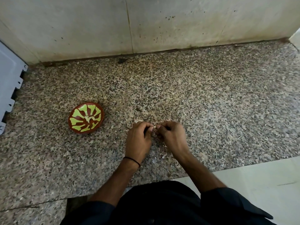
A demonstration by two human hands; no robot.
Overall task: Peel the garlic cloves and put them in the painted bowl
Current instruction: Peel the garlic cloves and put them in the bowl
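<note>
A small garlic clove [155, 127] shows between the fingertips of both my hands, above the speckled granite counter [211, 111]. My left hand [139, 138] and my right hand [170, 135] meet fingertip to fingertip, and both pinch the clove, which their curled fingers mostly hide. The painted bowl [86, 120], red-brown with a yellow-green pattern, stands on the counter to the left of my hands. A couple of pale peeled cloves [89, 118] lie at its middle.
Bits of garlic skin [159, 158] lie on the counter between my wrists. A stained wall [146, 26] closes off the back. A pale grey notched panel [8, 88] stands at the left edge. White floor tiles [259, 176] show beyond the counter's front edge.
</note>
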